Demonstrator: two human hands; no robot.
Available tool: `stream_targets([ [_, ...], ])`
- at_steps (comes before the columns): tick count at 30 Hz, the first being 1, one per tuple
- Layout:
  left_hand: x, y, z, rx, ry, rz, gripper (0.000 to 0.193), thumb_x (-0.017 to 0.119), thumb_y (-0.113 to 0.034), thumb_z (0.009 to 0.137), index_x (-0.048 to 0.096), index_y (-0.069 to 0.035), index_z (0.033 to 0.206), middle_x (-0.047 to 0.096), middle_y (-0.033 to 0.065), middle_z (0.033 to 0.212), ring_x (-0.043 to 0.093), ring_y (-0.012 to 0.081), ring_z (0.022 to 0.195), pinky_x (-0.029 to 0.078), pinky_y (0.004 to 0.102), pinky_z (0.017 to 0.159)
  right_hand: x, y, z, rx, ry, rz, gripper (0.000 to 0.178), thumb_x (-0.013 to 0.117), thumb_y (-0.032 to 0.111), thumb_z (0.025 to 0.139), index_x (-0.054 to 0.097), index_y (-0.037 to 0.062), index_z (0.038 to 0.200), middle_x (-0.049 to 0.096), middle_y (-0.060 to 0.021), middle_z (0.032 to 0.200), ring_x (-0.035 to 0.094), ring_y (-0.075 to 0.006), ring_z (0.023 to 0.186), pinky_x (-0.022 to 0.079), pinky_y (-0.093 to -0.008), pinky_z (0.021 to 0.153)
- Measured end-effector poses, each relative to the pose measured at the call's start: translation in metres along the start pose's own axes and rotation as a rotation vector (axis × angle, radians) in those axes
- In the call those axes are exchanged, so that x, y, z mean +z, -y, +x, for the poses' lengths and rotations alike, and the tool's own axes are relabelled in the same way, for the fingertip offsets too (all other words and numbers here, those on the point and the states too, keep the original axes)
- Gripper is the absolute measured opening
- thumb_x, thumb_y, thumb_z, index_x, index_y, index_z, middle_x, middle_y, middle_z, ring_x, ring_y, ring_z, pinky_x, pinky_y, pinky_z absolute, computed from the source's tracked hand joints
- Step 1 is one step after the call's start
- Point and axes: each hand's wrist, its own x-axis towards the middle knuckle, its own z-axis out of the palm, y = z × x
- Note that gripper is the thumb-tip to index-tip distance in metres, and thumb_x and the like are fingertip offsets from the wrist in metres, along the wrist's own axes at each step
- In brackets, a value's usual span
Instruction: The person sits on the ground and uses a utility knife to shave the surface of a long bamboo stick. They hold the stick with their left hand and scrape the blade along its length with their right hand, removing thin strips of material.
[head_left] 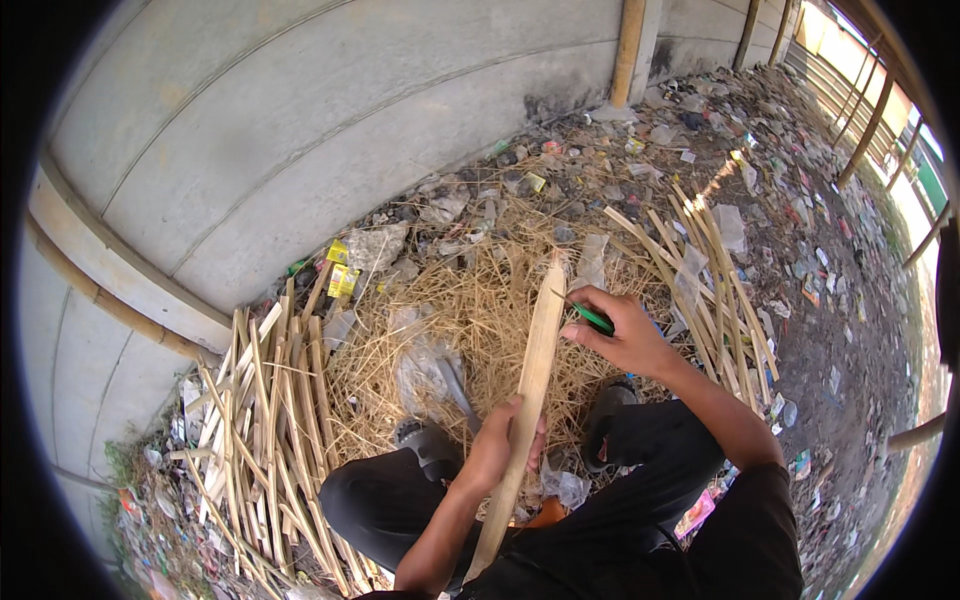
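My left hand is wrapped round the lower part of a long, flat bamboo strip. The strip slants upward from my lap, its far end narrowed and a little frayed. Close to that end, my right hand pinches a slim green-handled tool between thumb and fingers. A thin dark tip points from it toward the strip's edge; whether it touches the wood I cannot tell. Between my feet and the straw lies a grey blade-like piece, beside crumpled clear plastic.
Piles of split bamboo strips lie on the left and on the right. Straw and shavings cover the ground ahead. Beyond stands a grey concrete wall. Scattered litter spreads to the right, toward several upright poles.
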Motion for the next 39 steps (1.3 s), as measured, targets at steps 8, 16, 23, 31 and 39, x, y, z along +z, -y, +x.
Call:
stream_targets([
  [8,0.007,0.000,-0.004,0.157,0.000,0.185,0.037,0.065,-0.040,0.111,0.059,-0.004,0.112,0.057,0.0010,0.071,0.057,0.0117,0.055,0.050,0.0287,0.054,0.012,-0.008,0.000,0.198,0.068,0.266,0.044,0.081,0.043,0.101,0.066,0.0024,0.109,0.057,0.0022,0.077,0.050,-0.0089,0.070,0.042,-0.0332,0.063],
  [16,0.002,-0.011,-0.014,0.333,-0.065,0.613,0.063,0.086,-0.033,0.098,0.058,0.005,0.139,0.072,0.0095,0.089,0.071,0.0180,0.072,0.059,0.0349,0.067,0.019,-0.011,0.000,0.199,0.057,0.294,0.040,0.082,0.038,0.101,0.068,0.0020,0.113,0.059,0.0031,0.080,0.051,-0.0076,0.073,0.042,-0.0321,0.064],
  [23,-0.023,-0.010,-0.030,0.130,0.010,0.911,0.073,0.086,-0.029,0.096,0.050,0.006,0.150,0.075,0.0225,0.098,0.078,0.0321,0.085,0.060,0.0423,0.073,0.015,0.008,0.000,0.167,0.040,0.258,0.036,0.072,0.035,0.108,0.070,0.0024,0.123,0.057,0.0021,0.076,0.050,-0.0083,0.067,0.042,-0.0324,0.063],
  [31,-0.015,-0.017,-0.030,0.235,-0.081,0.256,0.068,0.073,0.002,0.092,0.043,0.000,0.153,0.066,0.0073,0.095,0.065,0.0157,0.061,0.054,0.0276,0.057,0.024,0.015,-0.019,-0.237,-0.006,-0.159,0.032,0.070,0.038,0.108,0.069,0.0083,0.119,0.071,-0.0068,0.083,0.070,-0.0274,0.063,0.052,-0.0399,0.057],
  [39,-0.006,-0.008,-0.021,0.332,-0.175,0.214,0.048,0.070,-0.002,0.097,0.050,-0.001,0.142,0.063,0.0022,0.088,0.060,0.0100,0.057,0.047,0.0265,0.047,0.047,0.028,-0.029,-0.428,0.079,-0.328,0.032,0.073,0.044,0.104,0.073,0.0131,0.113,0.076,-0.0037,0.089,0.074,-0.0232,0.065,0.056,-0.0362,0.052],
])
